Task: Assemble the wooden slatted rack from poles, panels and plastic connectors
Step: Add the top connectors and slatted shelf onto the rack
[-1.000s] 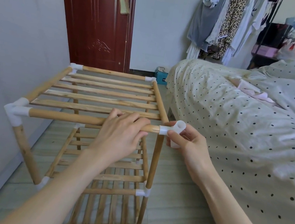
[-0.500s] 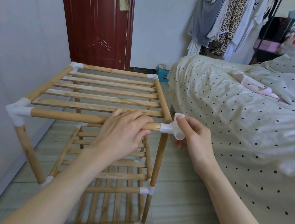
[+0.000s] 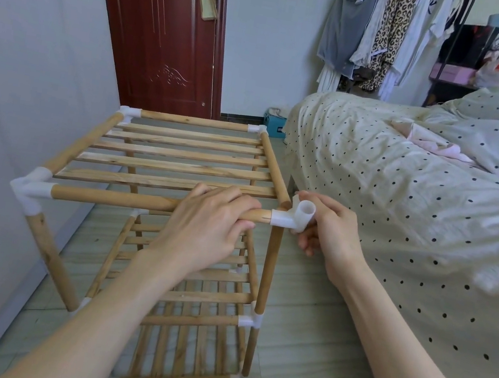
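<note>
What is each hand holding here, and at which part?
The left hand grips the front top pole near its right end. The right hand holds the white corner connector on that pole's end, from its outer side.

The wooden slatted rack (image 3: 177,157) stands upright on the floor, three slatted tiers joined by white connectors; its near top pole (image 3: 127,200) carries a white plastic connector (image 3: 293,217) at the right end, one open socket facing up
</note>
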Available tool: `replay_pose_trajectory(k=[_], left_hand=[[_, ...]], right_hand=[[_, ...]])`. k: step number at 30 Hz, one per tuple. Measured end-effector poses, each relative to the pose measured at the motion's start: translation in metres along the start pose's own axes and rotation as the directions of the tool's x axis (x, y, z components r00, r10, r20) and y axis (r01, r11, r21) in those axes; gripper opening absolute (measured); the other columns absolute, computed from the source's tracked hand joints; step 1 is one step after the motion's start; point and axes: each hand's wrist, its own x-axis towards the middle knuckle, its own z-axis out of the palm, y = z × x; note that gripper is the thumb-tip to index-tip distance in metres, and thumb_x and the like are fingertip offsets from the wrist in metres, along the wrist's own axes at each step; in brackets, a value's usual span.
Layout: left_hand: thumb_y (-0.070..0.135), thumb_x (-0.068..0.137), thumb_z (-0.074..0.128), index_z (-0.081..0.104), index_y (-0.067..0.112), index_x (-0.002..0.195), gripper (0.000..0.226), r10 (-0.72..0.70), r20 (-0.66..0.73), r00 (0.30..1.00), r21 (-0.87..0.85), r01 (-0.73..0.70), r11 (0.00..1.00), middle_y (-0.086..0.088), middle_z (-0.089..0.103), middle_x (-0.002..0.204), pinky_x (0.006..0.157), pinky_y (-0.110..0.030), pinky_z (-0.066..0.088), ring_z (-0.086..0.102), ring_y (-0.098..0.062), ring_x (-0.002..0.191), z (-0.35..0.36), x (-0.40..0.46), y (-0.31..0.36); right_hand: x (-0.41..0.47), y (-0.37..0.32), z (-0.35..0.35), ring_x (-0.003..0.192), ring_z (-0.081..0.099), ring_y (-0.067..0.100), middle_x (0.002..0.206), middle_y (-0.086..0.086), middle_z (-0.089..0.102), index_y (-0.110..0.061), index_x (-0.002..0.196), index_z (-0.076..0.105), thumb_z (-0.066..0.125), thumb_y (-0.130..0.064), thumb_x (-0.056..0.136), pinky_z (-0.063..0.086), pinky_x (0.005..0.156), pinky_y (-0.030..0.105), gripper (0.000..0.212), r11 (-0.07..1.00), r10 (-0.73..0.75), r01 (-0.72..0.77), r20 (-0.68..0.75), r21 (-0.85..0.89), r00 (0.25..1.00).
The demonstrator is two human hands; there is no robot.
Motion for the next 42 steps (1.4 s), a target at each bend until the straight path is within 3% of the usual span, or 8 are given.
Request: replay_pose_trajectory(k=[8, 11, 15, 21, 29, 34, 38, 42], left_hand=[[0.033, 0.095, 0.048, 0.05, 0.031, 0.13, 0.035, -0.002, 0.0, 1.0, -0.002, 0.002, 1.0, 0.013, 0.056, 0.116, 0.091, -0.022, 0.025, 0.05, -0.006, 0.105, 0.001, 0.003, 0.0], [0.033, 0.095, 0.048, 0.051, 0.03, 0.13, 0.035, -0.012, -0.01, 1.0, -0.012, 0.012, 1.0, 0.013, 0.056, 0.114, 0.086, -0.021, 0.025, 0.05, -0.006, 0.101, -0.001, 0.004, -0.001], [0.033, 0.095, 0.047, 0.05, 0.031, 0.131, 0.036, -0.018, -0.013, 1.0, -0.007, 0.018, 1.0, 0.013, 0.055, 0.114, 0.084, -0.019, 0.023, 0.05, -0.006, 0.103, -0.002, 0.006, 0.0], [0.034, 0.095, 0.047, 0.048, 0.032, 0.132, 0.037, -0.032, 0.002, 0.999, -0.029, 0.032, 0.999, 0.013, 0.053, 0.113, 0.086, -0.019, 0.024, 0.046, -0.004, 0.1, -0.003, 0.005, 0.002], [0.034, 0.096, 0.047, 0.048, 0.032, 0.132, 0.036, -0.044, 0.008, 0.999, -0.044, 0.044, 0.998, 0.013, 0.053, 0.114, 0.083, -0.019, 0.022, 0.031, 0.0, 0.089, -0.003, 0.006, 0.003], [0.033, 0.095, 0.049, 0.049, 0.031, 0.131, 0.036, -0.045, -0.001, 0.999, -0.052, 0.045, 0.998, 0.013, 0.053, 0.113, 0.082, -0.019, 0.022, 0.031, 0.0, 0.087, -0.004, 0.005, 0.003], [0.033, 0.095, 0.049, 0.05, 0.031, 0.13, 0.035, -0.048, 0.005, 0.999, -0.062, 0.048, 0.997, 0.015, 0.051, 0.109, 0.081, -0.02, 0.023, 0.032, -0.001, 0.086, -0.005, 0.005, 0.004], [0.032, 0.095, 0.049, 0.05, 0.031, 0.13, 0.035, -0.056, 0.002, 0.998, -0.067, 0.056, 0.996, 0.014, 0.052, 0.11, 0.082, -0.019, 0.022, 0.031, 0.0, 0.087, -0.005, 0.006, 0.005]], right_hand=[[0.003, 0.002, -0.001, 0.035, 0.044, 0.013, 0.049, 0.006, 0.054, -0.011, 0.089, 0.068, 0.048, -0.015, 0.094, 0.034, 0.035, 0.017, 0.02, 0.999, -0.046, 0.047, 0.054, -0.022, 0.998], [0.001, 0.001, -0.002, 0.042, 0.051, 0.014, 0.058, 0.006, 0.056, -0.015, 0.095, 0.067, 0.044, -0.033, 0.098, 0.04, 0.04, 0.021, 0.029, 0.997, -0.072, 0.073, 0.101, -0.009, 0.992], [-0.005, 0.001, -0.005, 0.055, 0.056, 0.015, 0.078, 0.0, 0.061, -0.023, 0.116, 0.058, 0.056, -0.057, 0.076, 0.047, 0.05, 0.026, 0.052, 0.993, -0.116, 0.115, 0.246, 0.019, 0.962], [0.001, 0.003, -0.015, 0.051, 0.044, 0.014, 0.071, 0.004, 0.052, -0.024, 0.103, 0.057, 0.058, -0.039, 0.089, 0.035, 0.046, 0.024, 0.021, 0.992, -0.104, 0.107, -0.054, 0.062, 0.993], [0.003, 0.002, -0.011, 0.043, 0.044, 0.01, 0.056, -0.001, 0.054, -0.015, 0.097, 0.069, 0.04, -0.075, 0.08, 0.037, 0.041, 0.022, 0.068, 0.976, 0.171, -0.161, -0.059, 0.144, 0.984], [0.004, 0.0, -0.007, 0.057, 0.058, 0.011, 0.084, 0.004, 0.06, -0.008, 0.112, 0.06, 0.058, -0.061, 0.079, 0.045, 0.045, 0.025, 0.063, 0.978, 0.148, -0.148, 0.011, 0.148, 0.989], [0.002, -0.001, -0.011, 0.073, 0.056, 0.011, 0.086, -0.001, 0.063, -0.014, 0.096, 0.063, 0.075, -0.042, 0.069, 0.045, 0.054, 0.023, 0.041, 0.984, 0.025, -0.051, 0.152, 0.172, 0.988], [0.002, 0.006, -0.018, 0.074, 0.05, 0.011, 0.079, -0.007, 0.059, -0.024, 0.104, 0.066, 0.062, -0.027, 0.069, 0.039, 0.062, 0.024, 0.035, 0.997, -0.041, 0.029, 0.188, 0.065, 0.981]])
